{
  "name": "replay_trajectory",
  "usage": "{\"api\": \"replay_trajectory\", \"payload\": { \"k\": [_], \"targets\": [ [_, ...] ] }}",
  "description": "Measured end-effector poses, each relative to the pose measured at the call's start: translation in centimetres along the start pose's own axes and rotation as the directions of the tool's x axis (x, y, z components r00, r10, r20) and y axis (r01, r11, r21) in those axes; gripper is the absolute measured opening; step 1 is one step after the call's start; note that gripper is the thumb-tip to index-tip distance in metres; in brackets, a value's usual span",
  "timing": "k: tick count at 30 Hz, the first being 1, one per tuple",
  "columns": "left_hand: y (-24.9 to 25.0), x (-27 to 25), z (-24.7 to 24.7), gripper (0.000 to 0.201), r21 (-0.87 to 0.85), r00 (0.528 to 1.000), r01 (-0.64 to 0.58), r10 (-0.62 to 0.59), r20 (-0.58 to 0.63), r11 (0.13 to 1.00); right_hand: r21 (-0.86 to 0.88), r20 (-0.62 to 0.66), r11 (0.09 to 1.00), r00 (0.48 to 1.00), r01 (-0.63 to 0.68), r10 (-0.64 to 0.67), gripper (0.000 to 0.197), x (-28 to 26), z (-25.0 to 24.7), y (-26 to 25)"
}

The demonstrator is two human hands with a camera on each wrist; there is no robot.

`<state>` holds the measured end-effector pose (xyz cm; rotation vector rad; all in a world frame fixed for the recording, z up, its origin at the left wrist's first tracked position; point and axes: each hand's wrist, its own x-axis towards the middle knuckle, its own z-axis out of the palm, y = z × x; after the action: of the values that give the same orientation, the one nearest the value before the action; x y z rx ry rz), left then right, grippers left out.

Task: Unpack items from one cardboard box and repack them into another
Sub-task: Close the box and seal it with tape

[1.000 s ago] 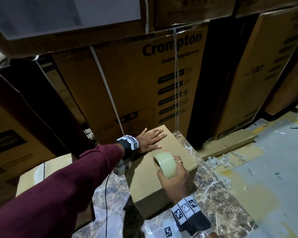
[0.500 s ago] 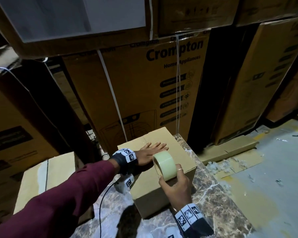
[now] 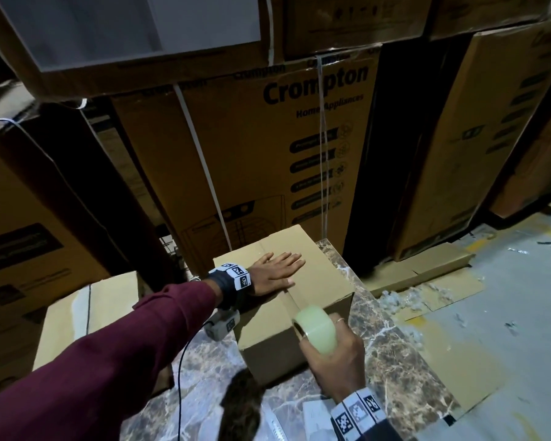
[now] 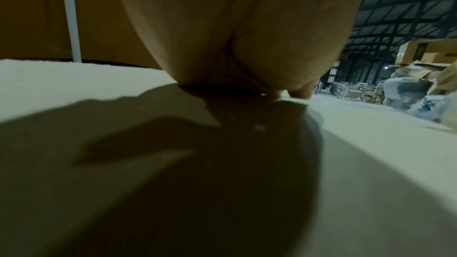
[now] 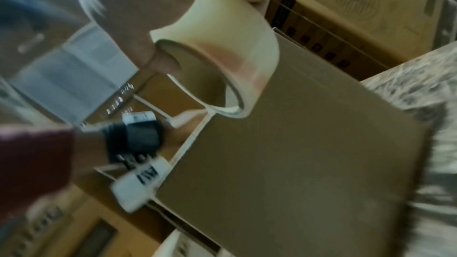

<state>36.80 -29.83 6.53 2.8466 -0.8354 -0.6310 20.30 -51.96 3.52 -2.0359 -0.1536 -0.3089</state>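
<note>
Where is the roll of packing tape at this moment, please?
In the head view, the tape roll is gripped in the right hand, at the near edge of the closed cardboard box on the marble table.

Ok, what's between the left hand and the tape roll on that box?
In the head view, only bare box top and its centre seam separate the flat left hand from the tape roll gripped by the right hand.

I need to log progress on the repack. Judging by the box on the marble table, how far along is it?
Packing looks done: the small cardboard box has its top flaps closed. In hand is the sealing: the left hand lies flat on the flaps while the right hand holds a tape roll at the near end of the centre seam. How far the tape runs is unclear, so taping looks left.
</note>
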Motion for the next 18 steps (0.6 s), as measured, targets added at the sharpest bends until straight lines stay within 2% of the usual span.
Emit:
{"api": "replay_trajectory", "payload": {
  "k": [3, 8, 11, 14, 18],
  "targets": [
    [-0.2, 0.1, 0.1, 0.072, 0.049, 1.0, -0.001, 0.0, 0.012, 0.999, -0.09, 0.042, 0.995, 0.998, -0.041, 0.045, 0.038, -0.8, 0.4, 0.7],
    [0.8, -0.3, 0.1, 0.066, 0.117, 0.999, 0.04, -0.038, -0.018, 0.992, -0.144, 0.045, 0.985, 0.993, -0.099, 0.106, 0.06, -2.0, 1.6, 2.2],
    [2.8, -0.8, 1.4, 0.069, 0.146, 0.993, 0.103, -0.093, -0.078, 0.984, -0.139, 0.046, 0.985, 0.993, -0.105, 0.113, 0.059, -2.0, 1.7, 2.4],
    [4.7, -2.1, 2.7, 0.073, 0.13, 0.996, 0.066, -0.058, -0.069, 0.989, -0.15, 0.058, 0.98, 0.989, -0.129, 0.139, 0.063, -2.1, 1.8, 2.7],
    [5.6, -4.4, 3.3, 0.071, 0.006, 0.998, -0.022, 0.022, -0.065, 1.0, -0.147, 0.062, 0.975, 0.982, -0.169, 0.179, 0.069, -2.5, 2.2, 3.1]
  ]
}}
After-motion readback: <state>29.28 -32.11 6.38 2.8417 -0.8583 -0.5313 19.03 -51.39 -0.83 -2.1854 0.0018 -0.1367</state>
